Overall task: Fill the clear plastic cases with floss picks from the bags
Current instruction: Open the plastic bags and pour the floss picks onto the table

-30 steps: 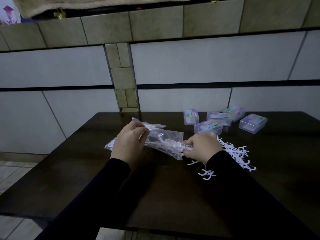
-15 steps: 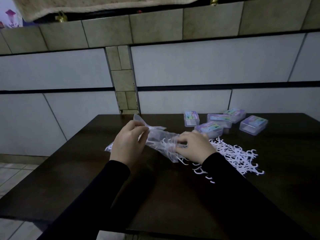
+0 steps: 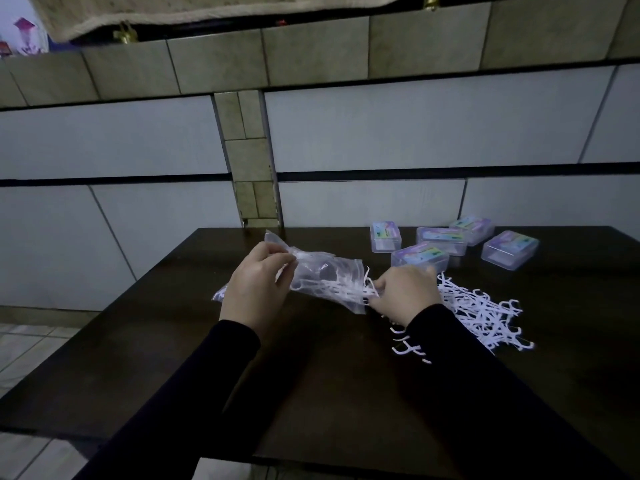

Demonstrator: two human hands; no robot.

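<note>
Sitting at a dark wooden table (image 3: 311, 393), both arms in black sleeves reaching forward. Left hand (image 3: 256, 289) pinching the closed far-left end of a clear plastic bag (image 3: 325, 275) between thumb and curled fingers, holding it lifted just off the tabletop. Bag lying roughly level, mouth pointing right, with white floss picks (image 3: 346, 289) bunched inside near the opening and a few poking out. Right hand (image 3: 405, 292) curling at the bag's mouth, fingers closing on the picks there; exactly how many caught in the grip, impossible to tell. Another clear bag (image 3: 218, 296) peeking out flat on the table under the left hand, mostly hidden. Spreading just right of the right hand, a loose pile of floss picks (image 3: 485, 317) resting on the tabletop, with some stray ones lying nearer, beside the right sleeve (image 3: 450, 358). Standing farther back on the right, five clear plastic cases (image 3: 419, 258) with colourful labels on their lids, all lids down, grouped close together near the table's far edge. Rising behind the table, a tiled wall (image 3: 415, 133) in pale and beige panels.
</note>
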